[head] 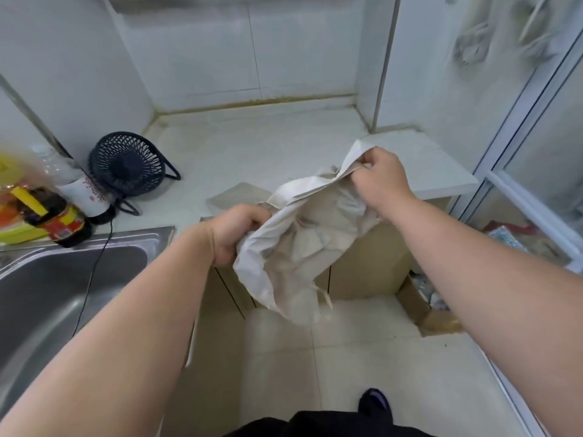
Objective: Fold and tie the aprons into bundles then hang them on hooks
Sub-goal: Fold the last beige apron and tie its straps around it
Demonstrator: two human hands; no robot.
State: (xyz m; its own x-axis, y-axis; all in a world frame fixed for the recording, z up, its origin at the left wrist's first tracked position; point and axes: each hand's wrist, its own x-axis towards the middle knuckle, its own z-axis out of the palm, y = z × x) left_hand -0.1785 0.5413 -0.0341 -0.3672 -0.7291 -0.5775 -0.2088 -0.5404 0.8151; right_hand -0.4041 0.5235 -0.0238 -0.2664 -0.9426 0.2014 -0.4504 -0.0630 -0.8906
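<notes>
Head view shows the apron [299, 247] held clear of the tabletop [252, 152] in both of your hands, in the air to the right of the sink [47, 298]. Your left hand [235, 233] is clenched round a bunched edge on the side nearer the sink. Your right hand [380, 178] is clenched round the opposite upper edge, farther from the sink and farther from your body. Neither hand is free.

Key relation: the upper edge of the apron runs on a diagonal between the two hands, from the left hand away and rightward to the right hand. Treat that edge as the long axis. The rest of the cloth hangs crumpled below this line, over the floor [347, 357]. A loose corner or strap end trails at the bottom; which of the two cannot be told.

Judgement: the apron is not yet folded, so folding is the step in hand. Both hands sit at the ends of one edge, so the coming move probably turns on that axis. Either bring the hands together to halve the edge, or lay the hanging part on the tabletop right of the sink and flatten it. The cloth looks limp and creased and may fold unevenly. No hook can be identified in this view.
</notes>
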